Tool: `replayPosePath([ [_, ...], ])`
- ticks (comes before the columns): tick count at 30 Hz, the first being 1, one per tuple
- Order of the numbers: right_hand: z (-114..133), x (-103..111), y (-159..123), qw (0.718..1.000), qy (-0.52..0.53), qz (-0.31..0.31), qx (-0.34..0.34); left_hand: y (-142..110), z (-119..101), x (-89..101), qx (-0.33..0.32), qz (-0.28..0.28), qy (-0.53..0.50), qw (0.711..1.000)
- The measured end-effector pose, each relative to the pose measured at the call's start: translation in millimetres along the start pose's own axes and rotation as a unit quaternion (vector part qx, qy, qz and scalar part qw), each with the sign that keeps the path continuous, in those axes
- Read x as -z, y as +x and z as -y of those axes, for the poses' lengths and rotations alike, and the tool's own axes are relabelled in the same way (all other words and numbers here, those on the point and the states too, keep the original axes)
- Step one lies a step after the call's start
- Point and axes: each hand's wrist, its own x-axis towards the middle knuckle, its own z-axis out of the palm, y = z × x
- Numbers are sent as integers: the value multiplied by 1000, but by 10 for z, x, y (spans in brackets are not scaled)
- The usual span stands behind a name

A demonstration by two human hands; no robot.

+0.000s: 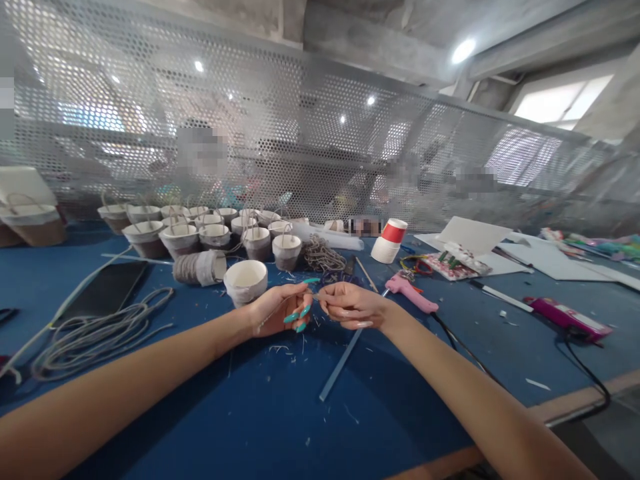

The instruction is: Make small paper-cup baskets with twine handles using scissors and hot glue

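My left hand, with long teal nails, and my right hand, with pale nails, meet above the blue table. Between their fingertips is a thin strand, pinched from both sides; its exact kind is too small to tell. Just behind my left hand stands a white paper cup with a pale band round it. A cord-wrapped cup lies on its side further left. To the right of my right hand rests a pink glue gun, and a clear glue stick lies beneath that hand.
Several small cups with cord handles stand at the back left. A grey cord coil and a dark phone-like slab lie left. Behind my hands are tangled twine and stacked paper cups. A purple glue gun lies right.
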Motion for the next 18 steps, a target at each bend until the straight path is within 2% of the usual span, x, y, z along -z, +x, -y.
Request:
replayPosePath([
  [4,1,-1,2,1000,12,-11,16,-2,40,-57,-19,0,-58,998],
  [7,-11,30,16,999,39,3,28,2,68,-72,-28,4,-80,996],
  [10,-37,66,26,996,80,18,23,11,84,-52,-28,-2,-111,993],
  [14,-79,89,33,991,135,12,16,23,89,1,-19,21,-165,986],
  [18,-91,84,45,990,142,-5,15,26,79,39,-17,10,-196,980],
])
